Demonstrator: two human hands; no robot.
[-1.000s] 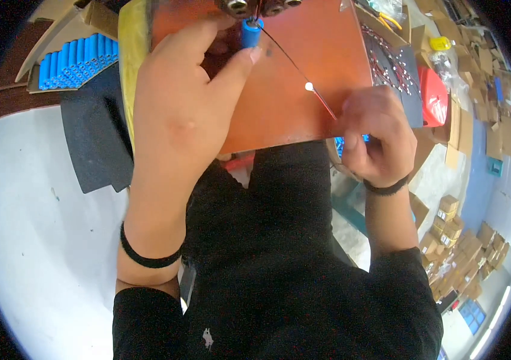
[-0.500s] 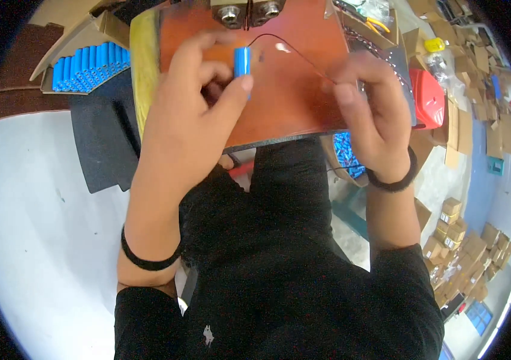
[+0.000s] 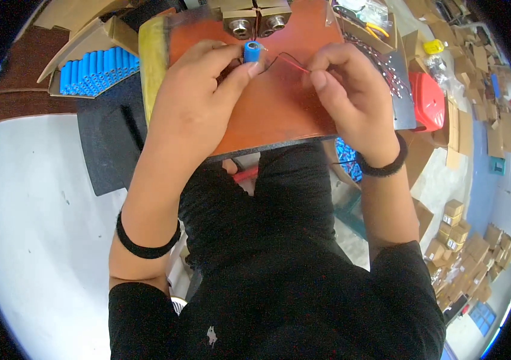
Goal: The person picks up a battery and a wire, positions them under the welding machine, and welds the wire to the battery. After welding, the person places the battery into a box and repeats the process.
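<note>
My left hand pinches a blue cylindrical battery cell between thumb and fingers. The cell's round metal end is tilted up into sight. It sits just below the twin metal electrode heads of a spot-welding machine; whether it touches the tips I cannot tell. A thin red and black wire runs from beside the cell to my right hand, where thumb and forefinger are closed on it. Both hands hover over an orange-brown work mat. Where the wire meets the cell is partly hidden by my left fingers.
At the left, an open carton holds rows of blue cells. Many loose wires lie at the mat's right, beside a red plastic stool. A bin of blue cells stands below the table edge. Orange-handled pliers lie behind.
The cell has tipped so that its end shows, and it is closer to the electrode heads. My right hand has come left toward it, and the wire is bent more between the hands.
</note>
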